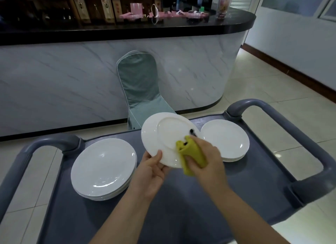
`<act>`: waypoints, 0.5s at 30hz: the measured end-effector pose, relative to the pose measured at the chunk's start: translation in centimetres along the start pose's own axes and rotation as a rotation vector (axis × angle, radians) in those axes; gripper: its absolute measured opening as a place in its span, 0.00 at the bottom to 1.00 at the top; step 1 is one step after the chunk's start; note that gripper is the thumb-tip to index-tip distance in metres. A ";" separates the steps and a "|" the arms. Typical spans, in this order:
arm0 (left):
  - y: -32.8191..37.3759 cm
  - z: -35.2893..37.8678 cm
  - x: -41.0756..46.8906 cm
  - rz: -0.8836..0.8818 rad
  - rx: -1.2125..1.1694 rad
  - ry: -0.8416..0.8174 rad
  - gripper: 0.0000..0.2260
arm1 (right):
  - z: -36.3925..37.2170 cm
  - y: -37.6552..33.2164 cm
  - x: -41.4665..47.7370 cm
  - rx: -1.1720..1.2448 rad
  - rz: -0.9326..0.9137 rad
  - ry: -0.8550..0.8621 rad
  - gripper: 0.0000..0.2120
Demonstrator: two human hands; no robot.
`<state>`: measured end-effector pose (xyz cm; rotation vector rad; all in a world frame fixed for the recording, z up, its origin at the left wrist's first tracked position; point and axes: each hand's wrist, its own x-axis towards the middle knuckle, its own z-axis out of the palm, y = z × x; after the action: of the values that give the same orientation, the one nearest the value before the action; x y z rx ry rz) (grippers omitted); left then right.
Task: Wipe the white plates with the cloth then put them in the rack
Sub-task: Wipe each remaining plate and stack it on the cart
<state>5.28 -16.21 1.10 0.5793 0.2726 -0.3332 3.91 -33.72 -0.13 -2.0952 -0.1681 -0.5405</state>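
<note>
Above the middle of the grey cart (181, 207), the left hand (152, 168) is holding one white plate (163, 134) tilted up off the surface, its grip pinching the near rim with the thumb lying on the face. The right hand (205, 158) is closing its grip round a bunched yellow-green cloth (192, 156) and pressing it against the plate's near right edge. Wiping well is probably asking for a steady hold at the rim while the cloth is sweeping round the whole face, with the plate being turned so that no part is being missed under the thumb. The plate is looking round, smooth and glossy, with a broad rim circling a shallow centre, and no marks are showing on it. A taller stack of plates (103, 169) is sitting to the left and a lower stack (225, 140) to the right. No rack is showing.
</note>
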 end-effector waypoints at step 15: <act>1.7 -0.4 -1.8 0.106 0.399 -0.089 0.21 | 1.3 -2.4 1.6 -0.047 -0.248 -0.148 0.23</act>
<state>4.20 -14.22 2.25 0.9651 0.0875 -0.3117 5.00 -31.48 1.82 -2.1742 -0.5100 -0.5390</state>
